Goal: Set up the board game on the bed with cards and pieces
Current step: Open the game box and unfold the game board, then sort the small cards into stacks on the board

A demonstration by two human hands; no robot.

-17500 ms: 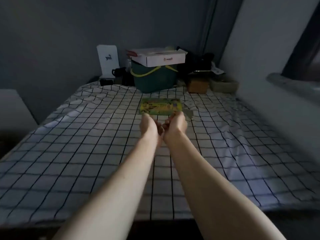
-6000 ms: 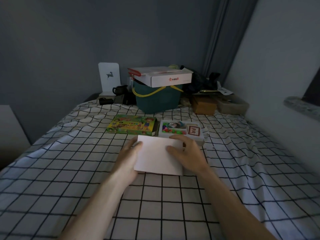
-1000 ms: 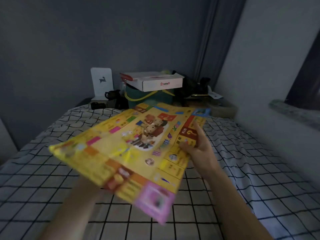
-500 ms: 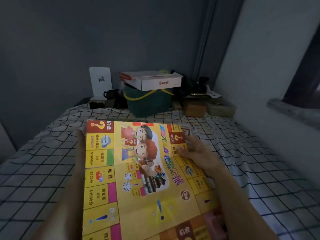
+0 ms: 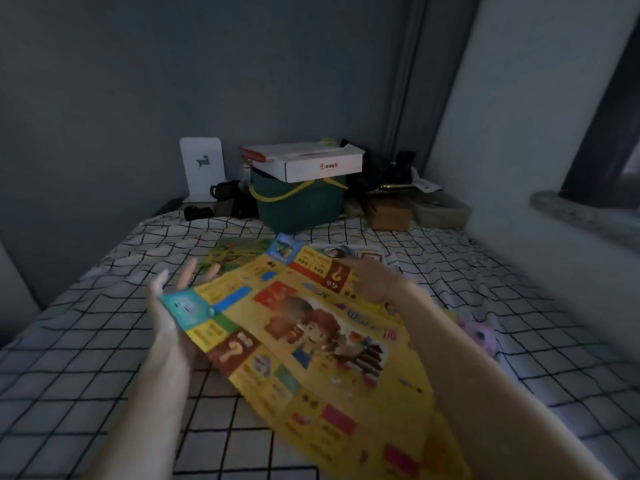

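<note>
Yellow game board [image 5: 311, 341] above checked bed [image 5: 86, 341], tilted for laying | left hand [image 5: 169, 320] at 9 o'clock, fingers straight, supporting beneath | right hand [image 5: 377, 282] at 1 o'clock, grip unclear.

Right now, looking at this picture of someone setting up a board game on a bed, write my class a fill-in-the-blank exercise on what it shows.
1. The unfolded game board is mostly ____ in colour.
2. The bed sheet is white with a pattern of black ____.
3. The white cardboard box sits on top of a dark ____ basket.
4. The left hand supports the board's corner with its fingers ____.

Missing words: yellow; squares; green; straight
</note>
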